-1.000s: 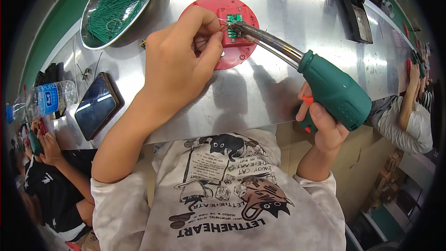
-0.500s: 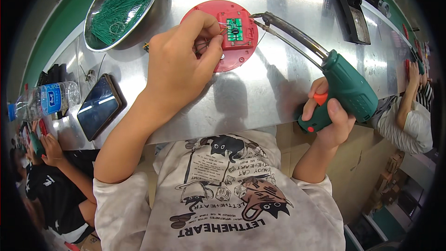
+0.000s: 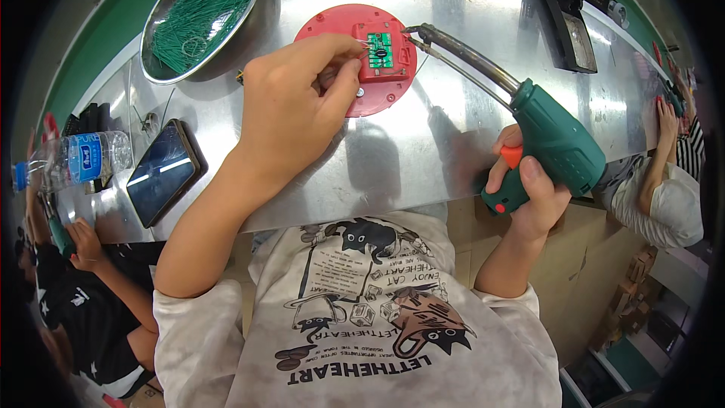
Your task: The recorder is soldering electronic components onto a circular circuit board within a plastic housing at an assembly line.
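While I look down from the head camera, my left hand [image 3: 298, 106] rests on a red round plastic disc [image 3: 355, 57] lying flat on the shiny metal tabletop [image 3: 423, 143]. Its fingers [image 3: 343, 79] are pinched together on what looks like a thin wire at the left edge of a small green circuit board [image 3: 380, 49], which sits in a red square frame at the disc's centre. My right hand [image 3: 529, 189] is clamped around the grip of a green soldering gun [image 3: 555, 143], forefinger near its orange trigger. Its long metal barrel reaches up and left, the tip just beside the board's upper right corner; whether it touches, I cannot tell.

I judge the disc light, stiff and likely to slide on the smooth metal, so it wants pressing down at the rim. The board seems fragile and best held by its edges, and the wire thin and springy. The gun looks heavier at the handle; only the plastic grip is safe to hold.

A steel bowl [image 3: 198, 19] of green wires stands at the far left. A dark phone [image 3: 162, 174] and a water bottle [image 3: 79, 159] lie left. A black stand [image 3: 570, 26] sits far right. Other people sit at either side.
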{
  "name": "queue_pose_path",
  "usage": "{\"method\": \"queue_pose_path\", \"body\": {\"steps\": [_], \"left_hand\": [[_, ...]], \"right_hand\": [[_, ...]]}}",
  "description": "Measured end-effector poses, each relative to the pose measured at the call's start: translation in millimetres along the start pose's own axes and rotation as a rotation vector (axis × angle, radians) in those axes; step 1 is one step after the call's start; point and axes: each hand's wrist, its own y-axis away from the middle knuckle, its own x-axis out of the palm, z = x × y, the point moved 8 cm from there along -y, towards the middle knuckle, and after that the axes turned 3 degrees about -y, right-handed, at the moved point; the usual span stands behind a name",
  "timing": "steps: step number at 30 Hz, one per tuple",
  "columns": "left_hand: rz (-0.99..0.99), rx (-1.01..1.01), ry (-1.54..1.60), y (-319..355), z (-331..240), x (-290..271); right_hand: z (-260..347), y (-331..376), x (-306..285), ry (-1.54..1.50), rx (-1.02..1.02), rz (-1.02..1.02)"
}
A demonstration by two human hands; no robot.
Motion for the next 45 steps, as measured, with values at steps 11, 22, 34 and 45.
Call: {"method": "queue_pose_path", "body": {"steps": [11,22,34,45], "left_hand": [[-0.026,0.081,-0.098,3.7,-8.1,2.0],[-0.042,0.094,-0.148,5.9,-7.8,2.2],[-0.050,0.092,-0.122,6.7,-4.4,2.7],[-0.018,0.124,-0.146,6.6,-7.6,3.6]], "right_hand": [[8.3,12.5,15.0,0.105,0.025,0.096],[7.5,7.6,23.9,0.129,0.021,0.167],[6.5,-4.6,9.5,0.080,0.048,0.049],[-4.5,-30.7,-32.1,-0.122,0.002,-0.095]]}}
